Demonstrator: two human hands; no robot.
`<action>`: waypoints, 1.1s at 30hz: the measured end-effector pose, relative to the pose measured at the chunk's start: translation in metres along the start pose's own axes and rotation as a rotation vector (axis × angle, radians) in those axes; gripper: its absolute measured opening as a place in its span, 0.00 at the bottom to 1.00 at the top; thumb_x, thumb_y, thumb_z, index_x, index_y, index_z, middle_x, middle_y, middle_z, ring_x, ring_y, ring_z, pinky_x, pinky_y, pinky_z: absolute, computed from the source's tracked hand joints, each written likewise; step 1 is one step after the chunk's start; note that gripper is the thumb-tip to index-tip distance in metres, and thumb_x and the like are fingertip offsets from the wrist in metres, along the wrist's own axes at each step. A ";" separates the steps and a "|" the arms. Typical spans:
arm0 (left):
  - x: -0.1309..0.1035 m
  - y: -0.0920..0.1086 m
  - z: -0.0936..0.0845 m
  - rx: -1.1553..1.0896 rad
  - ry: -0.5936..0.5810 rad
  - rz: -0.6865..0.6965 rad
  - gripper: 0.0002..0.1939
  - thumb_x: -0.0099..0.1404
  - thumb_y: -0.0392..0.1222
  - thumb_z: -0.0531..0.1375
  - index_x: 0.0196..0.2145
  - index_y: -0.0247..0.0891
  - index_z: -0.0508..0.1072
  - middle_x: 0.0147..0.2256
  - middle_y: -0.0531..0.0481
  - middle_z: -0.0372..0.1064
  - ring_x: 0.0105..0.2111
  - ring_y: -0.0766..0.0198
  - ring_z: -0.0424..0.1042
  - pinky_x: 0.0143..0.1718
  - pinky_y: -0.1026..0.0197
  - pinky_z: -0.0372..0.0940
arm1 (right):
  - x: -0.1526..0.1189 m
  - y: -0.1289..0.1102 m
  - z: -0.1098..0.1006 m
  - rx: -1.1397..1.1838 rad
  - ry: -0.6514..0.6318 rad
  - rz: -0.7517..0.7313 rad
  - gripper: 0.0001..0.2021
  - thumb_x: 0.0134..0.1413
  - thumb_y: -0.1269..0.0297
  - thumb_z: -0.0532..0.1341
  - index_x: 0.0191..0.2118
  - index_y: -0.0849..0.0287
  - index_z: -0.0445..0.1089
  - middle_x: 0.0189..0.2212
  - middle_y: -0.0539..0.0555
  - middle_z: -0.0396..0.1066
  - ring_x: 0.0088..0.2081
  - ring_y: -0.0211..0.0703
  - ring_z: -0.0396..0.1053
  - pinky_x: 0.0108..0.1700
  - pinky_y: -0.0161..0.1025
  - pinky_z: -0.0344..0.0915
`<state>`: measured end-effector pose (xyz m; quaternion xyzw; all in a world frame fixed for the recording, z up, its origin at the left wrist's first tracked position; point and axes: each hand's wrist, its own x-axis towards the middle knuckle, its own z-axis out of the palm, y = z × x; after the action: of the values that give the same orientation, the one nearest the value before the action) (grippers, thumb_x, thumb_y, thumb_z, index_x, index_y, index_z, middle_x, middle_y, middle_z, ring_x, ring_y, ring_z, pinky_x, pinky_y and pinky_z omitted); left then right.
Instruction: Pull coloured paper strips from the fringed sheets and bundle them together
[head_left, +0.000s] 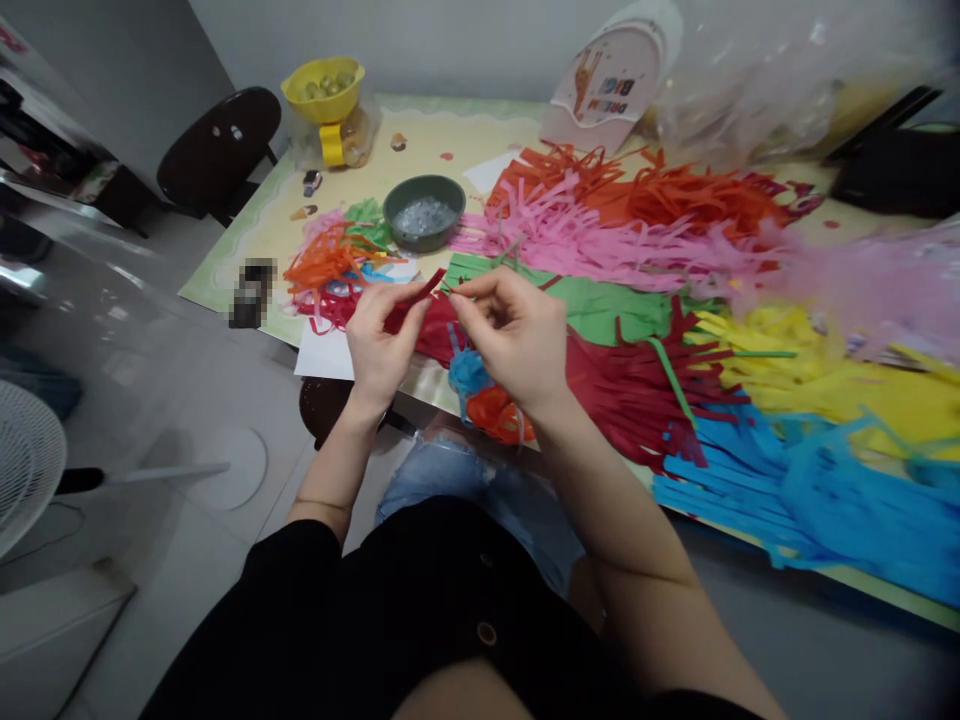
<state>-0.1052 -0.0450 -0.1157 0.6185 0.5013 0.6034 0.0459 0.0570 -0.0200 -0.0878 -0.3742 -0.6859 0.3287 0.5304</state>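
Observation:
Above the table's front edge my left hand (386, 335) pinches a narrow dark red strip (429, 288), whose end points up past the fingertips. Close on its right, my right hand (517, 335) has thumb and index finger pressed together at the strip's end, on something thin that I cannot make out. Dark red fringed paper (622, 390) lies below and to the right of the hands. Behind them is green paper (615, 305). A blue and orange bunch (499, 412) hangs at the table edge under my right hand.
A dark green bowl (424, 212) with clear contents stands behind the hands. Pink (562, 235), orange (690, 200), yellow (832, 370) and blue fringed paper (817, 490) spread to the right. A yellow bowl (324, 88), a pink box (607, 85) and a chair (217, 150) are farther back.

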 end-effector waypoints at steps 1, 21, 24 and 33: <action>0.000 0.003 0.000 0.023 0.003 0.024 0.08 0.71 0.47 0.66 0.44 0.45 0.83 0.40 0.49 0.80 0.42 0.62 0.78 0.48 0.58 0.72 | -0.001 -0.001 -0.001 -0.002 -0.014 -0.002 0.06 0.62 0.61 0.64 0.35 0.56 0.73 0.21 0.45 0.67 0.22 0.34 0.61 0.28 0.34 0.59; -0.004 0.000 0.015 -0.316 0.062 -0.157 0.10 0.68 0.53 0.69 0.43 0.51 0.86 0.41 0.51 0.80 0.45 0.63 0.78 0.54 0.55 0.72 | -0.004 -0.001 -0.008 0.060 -0.020 0.024 0.06 0.60 0.65 0.65 0.32 0.56 0.71 0.19 0.44 0.63 0.20 0.32 0.58 0.27 0.35 0.55; -0.004 0.006 0.018 -0.327 0.090 -0.148 0.09 0.66 0.52 0.71 0.41 0.49 0.86 0.40 0.51 0.79 0.44 0.64 0.78 0.52 0.58 0.72 | -0.003 0.005 -0.006 0.145 -0.004 0.083 0.08 0.64 0.57 0.65 0.40 0.56 0.74 0.18 0.43 0.62 0.20 0.34 0.59 0.26 0.35 0.57; -0.006 0.008 0.023 -0.575 -0.172 -0.500 0.22 0.60 0.64 0.72 0.38 0.42 0.83 0.34 0.51 0.79 0.31 0.66 0.75 0.38 0.62 0.71 | 0.010 0.025 -0.013 0.348 -0.096 0.119 0.24 0.57 0.37 0.68 0.37 0.56 0.73 0.19 0.43 0.66 0.19 0.33 0.62 0.24 0.34 0.59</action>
<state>-0.0808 -0.0399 -0.1207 0.4875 0.4414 0.6353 0.4049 0.0721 0.0018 -0.1016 -0.3008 -0.6198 0.4906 0.5335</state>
